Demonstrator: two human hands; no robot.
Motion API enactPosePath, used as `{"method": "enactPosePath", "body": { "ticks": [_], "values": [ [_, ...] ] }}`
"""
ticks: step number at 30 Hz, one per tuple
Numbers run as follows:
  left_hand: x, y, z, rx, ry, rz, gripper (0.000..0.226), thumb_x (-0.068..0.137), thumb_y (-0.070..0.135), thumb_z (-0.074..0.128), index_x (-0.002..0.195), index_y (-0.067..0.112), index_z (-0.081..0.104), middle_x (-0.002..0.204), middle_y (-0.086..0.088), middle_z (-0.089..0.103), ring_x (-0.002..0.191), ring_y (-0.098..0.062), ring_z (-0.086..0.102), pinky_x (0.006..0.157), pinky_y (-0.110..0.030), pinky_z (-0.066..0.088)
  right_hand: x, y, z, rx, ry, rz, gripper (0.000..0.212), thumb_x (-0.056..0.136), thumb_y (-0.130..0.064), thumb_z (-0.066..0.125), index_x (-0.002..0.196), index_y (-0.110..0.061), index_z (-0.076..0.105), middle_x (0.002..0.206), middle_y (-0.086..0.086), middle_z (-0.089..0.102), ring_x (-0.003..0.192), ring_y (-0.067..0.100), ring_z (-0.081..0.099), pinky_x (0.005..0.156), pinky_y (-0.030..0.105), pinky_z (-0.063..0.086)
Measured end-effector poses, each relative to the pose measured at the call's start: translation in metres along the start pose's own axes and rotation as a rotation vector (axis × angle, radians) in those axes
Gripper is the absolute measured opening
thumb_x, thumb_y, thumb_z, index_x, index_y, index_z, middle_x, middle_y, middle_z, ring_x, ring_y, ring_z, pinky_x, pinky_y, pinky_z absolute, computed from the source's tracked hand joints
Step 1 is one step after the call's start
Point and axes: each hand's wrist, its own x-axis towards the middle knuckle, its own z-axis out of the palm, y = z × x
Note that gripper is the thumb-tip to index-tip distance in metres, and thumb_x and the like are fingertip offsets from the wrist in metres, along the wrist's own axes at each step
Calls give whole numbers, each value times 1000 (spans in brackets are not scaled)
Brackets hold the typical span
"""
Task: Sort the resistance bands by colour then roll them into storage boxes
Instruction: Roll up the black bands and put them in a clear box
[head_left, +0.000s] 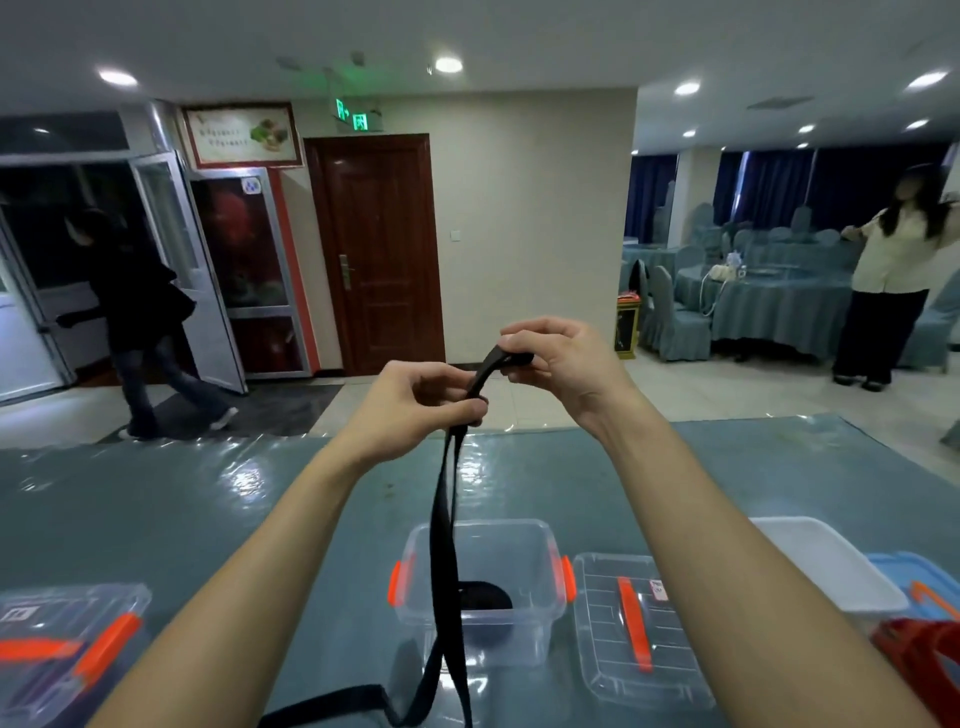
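Note:
A long black resistance band (445, 525) hangs from both raised hands down past the table's front edge. My left hand (415, 397) pinches it where the two strands meet. My right hand (556, 358) holds the band's folded top end a little higher and to the right. Below them stands an open clear storage box (540, 545) with orange latches, and a rolled black band (483, 597) lies inside it. Red bands (919, 654) lie at the right edge.
A loose clear lid (631, 623) with an orange handle lies right of the open box. A closed clear box (67, 639) sits at the left, a white-lidded box (826, 566) and a blue box (919, 582) at the right. Two people stand beyond the blue table (208, 519).

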Motion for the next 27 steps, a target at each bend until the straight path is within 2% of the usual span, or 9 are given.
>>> {"method": "enactPosePath", "body": {
  "ticks": [5,7,10,13,16,19,22,25,27],
  "values": [
    [10,15,-11,117,-69,-32,28,85,38,94,110,27,87,99,-9,84,103,-29,81,104,-55,61,0,6,-11,88,7,81,21,92,-2,79,110,10,75,89,15,75,72,24,75,74,29,65],
    [14,15,-14,207,-69,-18,26,84,40,94,108,33,87,97,-2,85,98,-21,81,101,-55,62,0,10,-14,97,-1,123,21,92,-1,79,107,12,75,87,16,74,70,24,75,72,29,66],
    [18,16,-16,378,-149,-13,29,83,39,95,111,42,86,97,15,85,92,-6,81,95,-41,65,-4,14,-21,101,-28,207,15,91,2,78,102,11,75,90,20,74,68,25,75,71,30,66],
    [21,20,-16,492,-185,-14,29,82,37,96,110,40,86,92,19,83,86,0,79,90,-32,66,-6,18,-22,173,-46,239,3,92,6,72,95,6,73,92,20,70,66,23,73,69,30,65],
    [25,26,-16,605,-182,28,24,83,33,93,105,38,86,87,23,81,84,2,77,83,-24,65,-12,28,-24,182,-72,286,9,96,8,62,100,5,69,93,23,69,65,26,74,68,33,68],
    [25,31,-16,650,-210,59,22,82,30,90,99,41,84,87,21,80,86,-2,75,76,-20,61,-21,37,-30,-299,-183,241,16,101,-2,63,112,-1,74,107,24,77,86,34,81,85,43,68],
    [27,34,-11,733,-279,31,24,82,26,90,102,37,85,88,19,79,87,-6,74,81,-31,65,-29,37,-36,-944,-200,-35,20,94,-20,74,111,-27,82,103,-3,78,93,15,74,90,36,62],
    [26,33,-4,802,-365,21,24,83,26,90,105,33,85,89,17,80,86,-5,75,83,-37,65,-37,33,-40,-883,-240,-102,32,86,-18,75,115,-31,81,95,-6,69,80,13,66,83,39,62],
    [25,34,1,814,-404,24,25,84,28,90,108,33,85,90,17,80,86,-4,75,84,-37,65,-44,36,-42,-885,-279,-91,35,82,-28,83,117,-31,80,105,-6,64,82,14,69,81,41,65]
  ]
}}
